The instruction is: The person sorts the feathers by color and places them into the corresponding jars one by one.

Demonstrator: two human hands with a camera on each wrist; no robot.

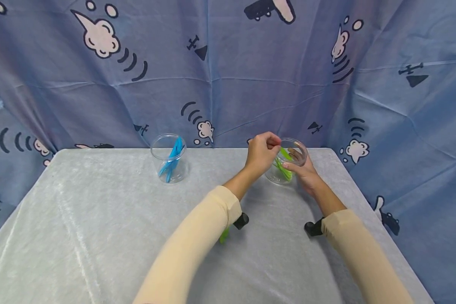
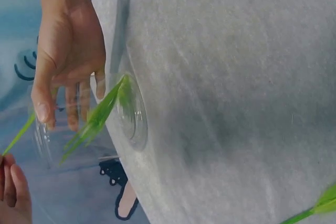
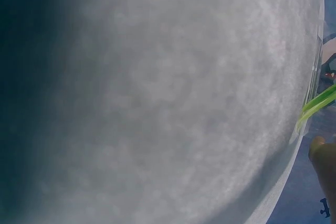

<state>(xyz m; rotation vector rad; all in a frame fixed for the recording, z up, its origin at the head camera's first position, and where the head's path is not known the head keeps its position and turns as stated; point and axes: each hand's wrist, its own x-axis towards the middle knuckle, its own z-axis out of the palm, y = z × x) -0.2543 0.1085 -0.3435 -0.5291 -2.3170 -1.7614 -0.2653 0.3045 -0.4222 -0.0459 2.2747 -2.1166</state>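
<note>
My left hand point(image 1: 261, 153) is at the rim of the right-hand clear plastic cup point(image 1: 276, 179), its thumb and fingers pinching the thin end of a slim green strip point(image 2: 20, 134) that reaches into the cup. Around the cup's right side my right hand point(image 1: 305, 171) grips it, thumb on the near side and fingers behind the clear wall. Inside lie other green pieces point(image 2: 100, 114), narrow at one end and broader at the other; their exact kind is unclear. The right wrist view catches only a fingertip point(image 3: 317, 148) and some green strips point(image 3: 317, 106) at its edge.
A second clear cup point(image 1: 179, 172) with several blue strips point(image 1: 171, 160) stands at the back left. Another green piece point(image 1: 224, 235) lies on the grey cloth-covered table point(image 1: 99, 236), partly hidden by the left sleeve. A patterned blue curtain point(image 1: 228, 63) hangs behind the table.
</note>
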